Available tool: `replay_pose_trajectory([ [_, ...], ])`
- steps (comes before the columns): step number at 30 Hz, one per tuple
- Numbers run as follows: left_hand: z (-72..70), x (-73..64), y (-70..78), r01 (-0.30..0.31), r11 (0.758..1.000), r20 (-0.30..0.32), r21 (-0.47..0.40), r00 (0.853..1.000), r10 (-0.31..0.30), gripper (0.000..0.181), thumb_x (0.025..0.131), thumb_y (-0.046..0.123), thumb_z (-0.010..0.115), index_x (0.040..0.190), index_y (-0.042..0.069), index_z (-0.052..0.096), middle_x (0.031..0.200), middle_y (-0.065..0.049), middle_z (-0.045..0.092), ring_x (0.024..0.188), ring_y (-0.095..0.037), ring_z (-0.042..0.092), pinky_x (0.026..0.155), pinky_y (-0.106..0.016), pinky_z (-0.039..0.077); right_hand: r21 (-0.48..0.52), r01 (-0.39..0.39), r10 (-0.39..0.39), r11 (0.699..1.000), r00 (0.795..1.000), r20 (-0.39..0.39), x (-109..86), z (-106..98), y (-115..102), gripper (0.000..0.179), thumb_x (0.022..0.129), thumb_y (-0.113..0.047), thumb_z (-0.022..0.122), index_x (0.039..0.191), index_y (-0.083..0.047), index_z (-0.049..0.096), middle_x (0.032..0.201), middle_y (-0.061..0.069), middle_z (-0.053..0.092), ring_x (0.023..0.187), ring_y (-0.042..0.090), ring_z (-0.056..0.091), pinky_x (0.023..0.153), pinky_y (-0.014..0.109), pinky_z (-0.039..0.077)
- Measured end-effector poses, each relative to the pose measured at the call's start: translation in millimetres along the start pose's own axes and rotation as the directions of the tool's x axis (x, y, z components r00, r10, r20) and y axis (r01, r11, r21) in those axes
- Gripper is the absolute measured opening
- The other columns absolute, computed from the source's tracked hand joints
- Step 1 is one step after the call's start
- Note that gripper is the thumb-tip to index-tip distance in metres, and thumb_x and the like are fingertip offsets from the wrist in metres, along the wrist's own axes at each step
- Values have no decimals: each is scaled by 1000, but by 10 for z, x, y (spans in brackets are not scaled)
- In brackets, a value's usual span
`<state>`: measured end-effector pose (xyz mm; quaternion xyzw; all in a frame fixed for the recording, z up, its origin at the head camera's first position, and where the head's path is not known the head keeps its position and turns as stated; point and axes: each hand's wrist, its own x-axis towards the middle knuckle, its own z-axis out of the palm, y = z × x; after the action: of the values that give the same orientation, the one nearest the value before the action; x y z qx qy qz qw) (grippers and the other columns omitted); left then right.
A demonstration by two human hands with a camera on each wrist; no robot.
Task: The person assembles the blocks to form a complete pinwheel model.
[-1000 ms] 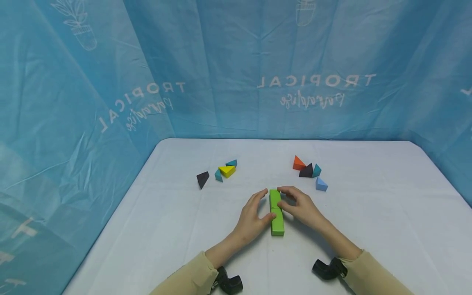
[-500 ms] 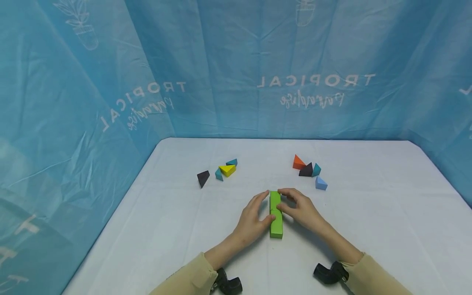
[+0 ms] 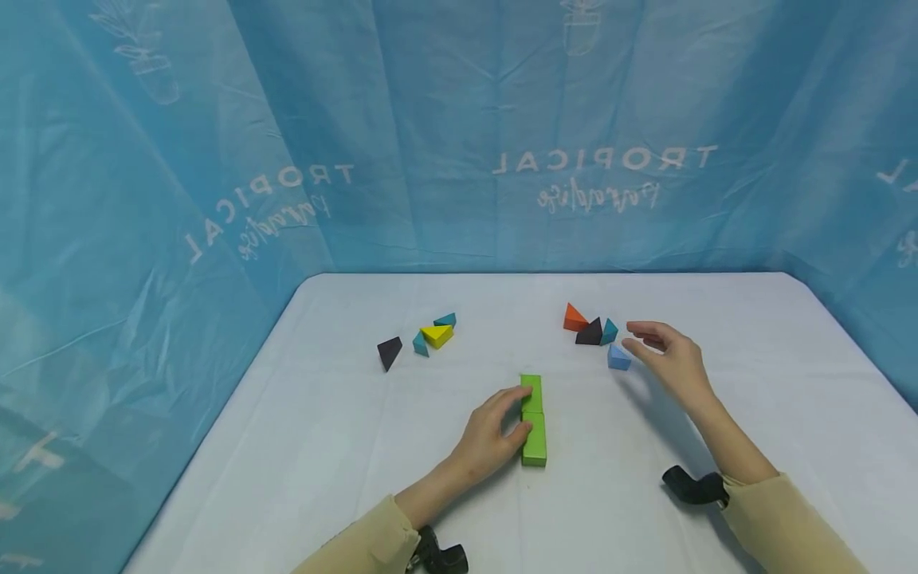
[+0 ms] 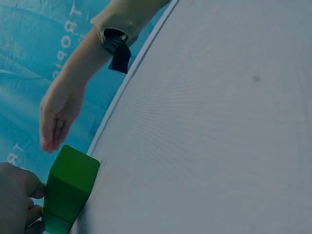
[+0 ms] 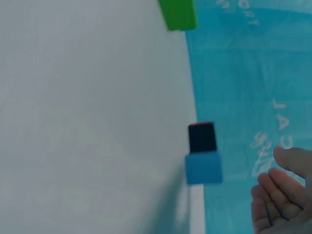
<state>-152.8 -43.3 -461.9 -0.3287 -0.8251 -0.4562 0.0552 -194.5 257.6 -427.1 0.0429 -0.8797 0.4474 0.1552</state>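
Two green rectangular blocks lie end to end in the middle of the white table, the far one (image 3: pixel 536 402) meeting the near one (image 3: pixel 534 446). My left hand (image 3: pixel 488 430) rests against their left side, thumb at the near block and fingertips over the far one. The left wrist view shows those fingertips along the side of the green block (image 4: pixel 70 183). My right hand (image 3: pixel 674 363) hovers at the right with thumb and fingers apart, holding nothing. Its fingertips are close above a light blue triangular block (image 3: pixel 618 359), seen beside the hand in the right wrist view.
Behind the light blue block sit an orange triangular block (image 3: pixel 574 319), a black one (image 3: pixel 590 332) and a teal one (image 3: pixel 609 332). At the back left lie a black (image 3: pixel 389 352), a yellow (image 3: pixel 438 335) and two teal triangular blocks. Blue printed cloth (image 3: pixel 430 223) surrounds the table.
My right hand has left the green blocks and moved right and away from me to the light blue block. My left fingertips have shifted onto the far green block.
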Motion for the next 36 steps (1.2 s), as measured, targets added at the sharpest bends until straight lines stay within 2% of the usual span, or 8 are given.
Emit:
replay_pose_trajectory([
  [3,0,-7,-22,2,1000,-7,-3,1000,-2,46,88,6,63,131,2,50,131,-8,53,125,-18,45,103,-33,38,-7,-63,63,998,997,44,-1,-62,33,43,91,-33,63,121,-3,61,120,17,60,112,34,53,94,47,44],
  [7,5,-9,-31,-2,1000,-15,-13,1000,2,45,88,6,63,131,2,50,131,-8,53,126,-18,45,103,-34,38,-2,-102,102,995,990,100,5,-55,122,46,90,-36,63,124,-5,60,119,15,62,109,31,58,88,33,48],
  [10,10,-11,-32,-1,1000,-17,-21,1000,1,46,88,6,63,132,2,49,131,-8,53,125,-18,45,103,-34,38,-1,-97,96,995,988,125,14,-16,192,47,89,-37,64,124,-5,60,119,15,62,108,31,58,87,33,49],
  [14,17,-21,-41,11,1000,-13,-23,1000,-11,45,88,6,63,131,2,50,131,-7,53,126,-18,45,103,-33,37,-56,-49,56,997,988,142,15,42,244,51,87,-37,67,123,-2,59,120,18,60,111,37,55,90,49,46],
  [16,20,-23,-40,15,1000,-12,-24,1000,-15,45,88,6,63,131,2,50,131,-6,53,126,-17,44,104,-33,37,-86,-15,27,996,990,141,17,66,252,51,86,-35,69,122,0,59,119,20,59,110,40,54,90,53,45],
  [28,20,-22,-22,30,999,-5,-30,1000,-31,46,88,6,63,132,3,50,132,-6,52,127,-17,43,104,-33,37,-200,158,-146,967,987,75,44,167,273,37,82,-19,75,107,6,65,103,21,64,94,41,60,78,53,50],
  [36,12,-12,-10,27,999,-6,-32,1000,-27,46,88,6,63,132,3,49,132,-6,52,127,-17,44,104,-33,37,-202,162,-152,966,986,64,58,181,302,34,82,-21,75,103,5,67,100,20,65,92,39,61,77,53,50],
])
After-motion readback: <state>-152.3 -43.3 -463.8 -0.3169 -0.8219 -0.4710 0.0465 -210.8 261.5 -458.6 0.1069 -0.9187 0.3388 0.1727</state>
